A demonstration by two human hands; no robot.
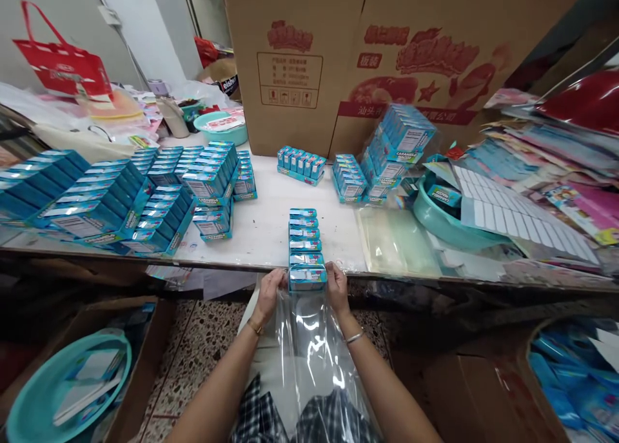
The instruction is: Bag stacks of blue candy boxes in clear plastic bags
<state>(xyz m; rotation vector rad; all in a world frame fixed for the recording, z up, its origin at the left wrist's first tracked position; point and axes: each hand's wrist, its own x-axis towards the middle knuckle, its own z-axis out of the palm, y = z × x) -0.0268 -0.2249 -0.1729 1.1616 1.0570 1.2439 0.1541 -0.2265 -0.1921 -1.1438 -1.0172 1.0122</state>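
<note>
A row of several small blue boxes lies on the white table, running from its middle to the front edge. Below that edge a clear plastic bag hangs over my lap. My left hand is closed on the bag's mouth at the left of the nearest box. On the right side of that box, my right hand pinches the bag's mouth the same way. The nearest blue box sits at the bag's opening between both hands.
Stacks of blue boxes fill the table's left; more blue packs stand before a big cardboard carton. A teal basin, label sheets and flat clear bags lie right. On the floor left is a teal basin in a carton.
</note>
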